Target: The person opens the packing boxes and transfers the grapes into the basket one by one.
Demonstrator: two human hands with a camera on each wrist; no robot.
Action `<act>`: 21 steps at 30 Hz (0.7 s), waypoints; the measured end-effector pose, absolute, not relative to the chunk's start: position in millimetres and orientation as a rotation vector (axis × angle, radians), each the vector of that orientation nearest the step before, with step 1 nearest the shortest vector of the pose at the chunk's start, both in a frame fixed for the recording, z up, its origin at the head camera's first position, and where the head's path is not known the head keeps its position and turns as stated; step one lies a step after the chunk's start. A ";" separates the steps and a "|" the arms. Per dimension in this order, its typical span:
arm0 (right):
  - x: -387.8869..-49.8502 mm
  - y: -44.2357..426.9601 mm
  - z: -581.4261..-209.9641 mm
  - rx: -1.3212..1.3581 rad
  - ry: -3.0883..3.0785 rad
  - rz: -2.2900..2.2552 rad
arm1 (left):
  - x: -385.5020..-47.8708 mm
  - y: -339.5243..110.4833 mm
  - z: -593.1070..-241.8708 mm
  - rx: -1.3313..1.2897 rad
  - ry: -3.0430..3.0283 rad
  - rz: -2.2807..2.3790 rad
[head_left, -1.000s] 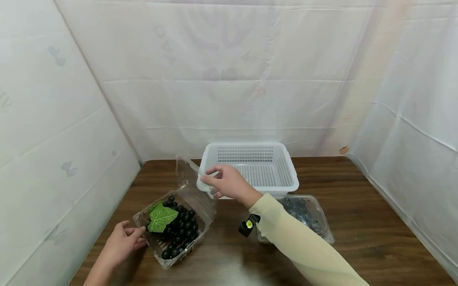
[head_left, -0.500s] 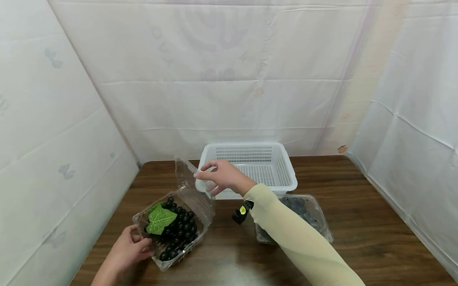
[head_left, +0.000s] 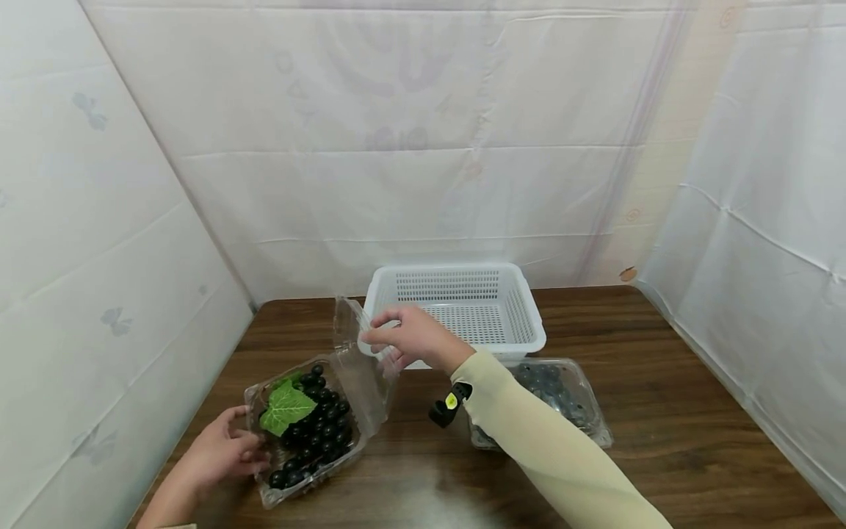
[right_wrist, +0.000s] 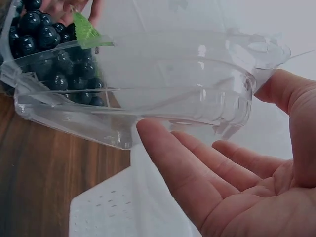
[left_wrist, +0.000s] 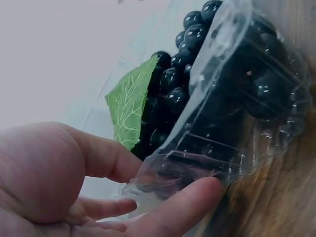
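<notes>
An open clear plastic clamshell box (head_left: 264, 494) of dark grapes (head_left: 324, 430) lies at the left of the table, a green leaf (head_left: 287, 410) on top of the fruit. My left hand (head_left: 221, 448) holds the box's left edge; in the left wrist view its thumb meets the rim while a finger lies along the outer wall. With my right hand (head_left: 416, 338) I grip the raised clear lid (right_wrist: 173, 84) near its far end. The right wrist view has the thumb at the lid's edge and the other fingers stretched along its side.
Behind the right hand stands a white perforated basket (head_left: 535, 323). A second clear box (head_left: 591, 411) with dark fruit lies at the right, partly covered by the right sleeve (head_left: 548, 441). White sheeting (head_left: 429, 184) surrounds the wooden table (head_left: 681, 411).
The box of grapes has shifted slightly left and towards me, turning a little. Its lid leans further right. My left hand has moved along the box's edge; the right stays at the lid.
</notes>
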State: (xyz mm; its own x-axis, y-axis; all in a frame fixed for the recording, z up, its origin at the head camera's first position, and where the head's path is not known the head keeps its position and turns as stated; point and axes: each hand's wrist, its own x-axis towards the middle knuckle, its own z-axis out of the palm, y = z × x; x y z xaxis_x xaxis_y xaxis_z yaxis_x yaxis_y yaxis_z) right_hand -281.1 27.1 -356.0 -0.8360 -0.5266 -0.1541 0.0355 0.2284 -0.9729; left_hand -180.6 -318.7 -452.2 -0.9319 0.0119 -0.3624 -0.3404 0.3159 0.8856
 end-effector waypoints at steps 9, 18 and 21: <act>-265.1 35.4 -369.8 -0.446 1.900 -1.784 | -189.9 -336.0 -452.8 -0.255 2.245 1.619; -249.2 40.2 -376.3 -0.386 1.824 -1.849 | -190.3 -345.6 -448.7 -0.143 2.186 1.632; -242.3 43.2 -379.5 -0.376 1.792 -1.878 | -191.4 -350.5 -448.8 -0.082 2.169 1.625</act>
